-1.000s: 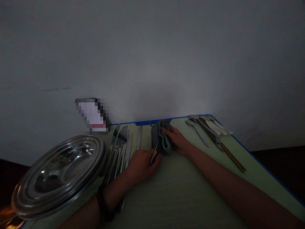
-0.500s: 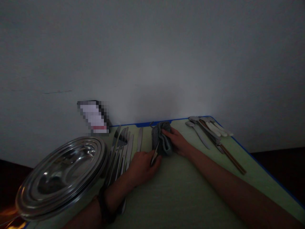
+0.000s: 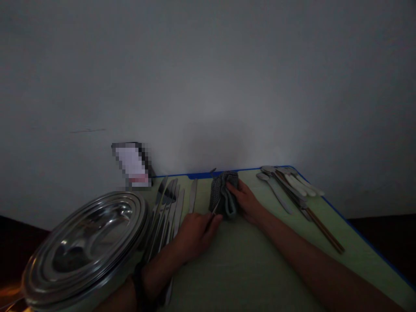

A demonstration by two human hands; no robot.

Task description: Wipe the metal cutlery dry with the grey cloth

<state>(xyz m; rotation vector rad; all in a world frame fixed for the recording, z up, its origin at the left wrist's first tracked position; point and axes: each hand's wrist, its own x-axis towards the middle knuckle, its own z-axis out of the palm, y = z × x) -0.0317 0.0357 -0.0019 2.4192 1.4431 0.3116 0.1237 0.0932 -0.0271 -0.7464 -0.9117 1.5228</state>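
Observation:
My left hand (image 3: 195, 232) is closed on a thin metal piece of cutlery (image 3: 215, 209). Its far part runs into the folds of a grey patterned cloth (image 3: 217, 190), so its kind is hidden. My right hand (image 3: 247, 201) grips that folded cloth from the right, with the thumb pressed on top. Beside my left hand, a table knife (image 3: 193, 196) lies on its own. Several more table knives (image 3: 177, 212) lie in a row farther left, partly covered by my left forearm.
Stacked oval metal plates (image 3: 87, 242) stand at the left. A pixelated phone-like object (image 3: 131, 162) leans on the wall (image 3: 214, 86). At the right lie a spoon (image 3: 276, 193), chopsticks (image 3: 325, 229) and white-handled cutlery (image 3: 300, 184) on the blue-edged green table (image 3: 253, 268).
The whole view has shifted slightly, so things sit a little lower and to the right. Less of the cutlery shows between my left hand and the cloth. Both hands keep their grips.

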